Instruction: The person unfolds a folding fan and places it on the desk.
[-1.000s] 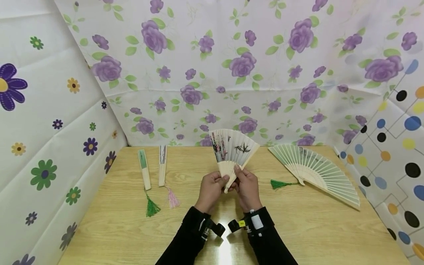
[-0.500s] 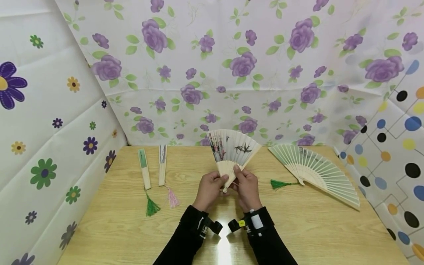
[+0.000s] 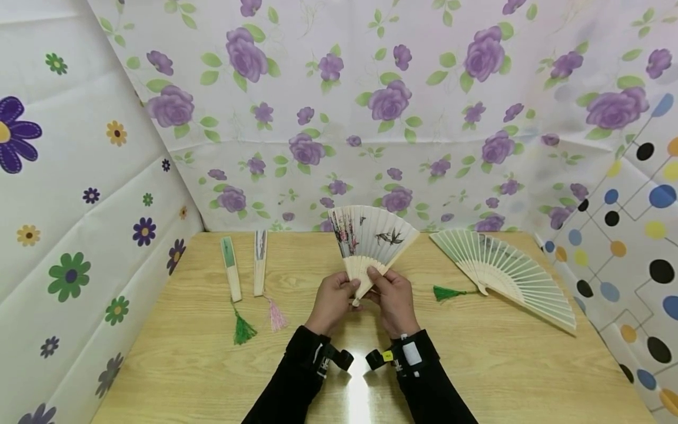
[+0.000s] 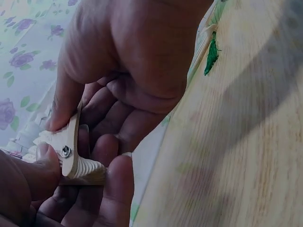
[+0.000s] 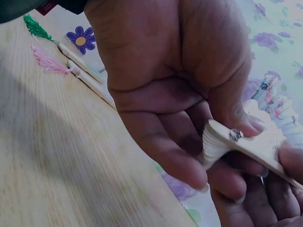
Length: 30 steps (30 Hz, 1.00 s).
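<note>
A partly spread white folding fan (image 3: 373,235), printed with pink blossoms and dark birds, is held up at the middle by both hands. My left hand (image 3: 332,300) pinches the left side of its pale ribs, thumb in front. The right hand (image 3: 393,299) pinches the right side with its thumb on the front and fingers behind. In the left wrist view the metal rivet (image 4: 66,151) shows at the fan's narrow end, beside the left thumb (image 4: 47,163). In the right wrist view the stacked rib ends (image 5: 215,144) fan out below the right palm.
A fully spread green fan (image 3: 508,271) with a green tassel (image 3: 449,293) lies on the table (image 3: 201,377) at right. Two folded fans lie at left: a green one (image 3: 231,271) with a green tassel, and a white-grey one (image 3: 260,265) with a pink tassel. Patterned cloth walls stand around.
The fan has spread a little wider, its left edge shifting left. Its narrow end has moved slightly left, as has the left hand. Both hands keep their grip.
</note>
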### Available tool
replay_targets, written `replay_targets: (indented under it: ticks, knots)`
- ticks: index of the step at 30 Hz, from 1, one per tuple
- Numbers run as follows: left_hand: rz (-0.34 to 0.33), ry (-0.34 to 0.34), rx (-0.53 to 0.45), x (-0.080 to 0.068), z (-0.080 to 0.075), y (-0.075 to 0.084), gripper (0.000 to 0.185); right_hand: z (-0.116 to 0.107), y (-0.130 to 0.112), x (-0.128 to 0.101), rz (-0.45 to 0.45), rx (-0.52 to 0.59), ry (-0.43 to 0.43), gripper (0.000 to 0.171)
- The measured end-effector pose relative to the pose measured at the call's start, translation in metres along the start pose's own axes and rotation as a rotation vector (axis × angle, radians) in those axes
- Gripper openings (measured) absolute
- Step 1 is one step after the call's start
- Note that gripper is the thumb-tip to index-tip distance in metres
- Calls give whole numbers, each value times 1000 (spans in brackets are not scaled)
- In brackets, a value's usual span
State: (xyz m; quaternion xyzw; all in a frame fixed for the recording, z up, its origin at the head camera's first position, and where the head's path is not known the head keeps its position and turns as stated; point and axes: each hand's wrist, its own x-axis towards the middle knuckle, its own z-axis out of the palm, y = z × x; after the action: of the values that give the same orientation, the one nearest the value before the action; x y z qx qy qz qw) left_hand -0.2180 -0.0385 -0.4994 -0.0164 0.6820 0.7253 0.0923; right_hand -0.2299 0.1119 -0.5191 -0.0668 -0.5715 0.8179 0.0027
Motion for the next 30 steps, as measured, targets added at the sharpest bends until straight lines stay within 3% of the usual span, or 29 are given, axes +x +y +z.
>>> replay_targets:
  ticks: [6,12,16,23,30]
  knots:
    - [-2,-24,0,2,-1,0,28,-4,0,2,23,14,-27,34]
    - [54,8,89,2,-3,-1,26,-7,0,3,43,-16,-28,35]
    - [56,32,81,1,-3,-1,25,-6,-3,2,30,-62,-20,36]
    - [60,79,65,3,3,4,23,-1,-6,2,-31,-34,55,35]
    - [37,118,54,1,4,2,21,6,-2,-2,-37,9,114,32]
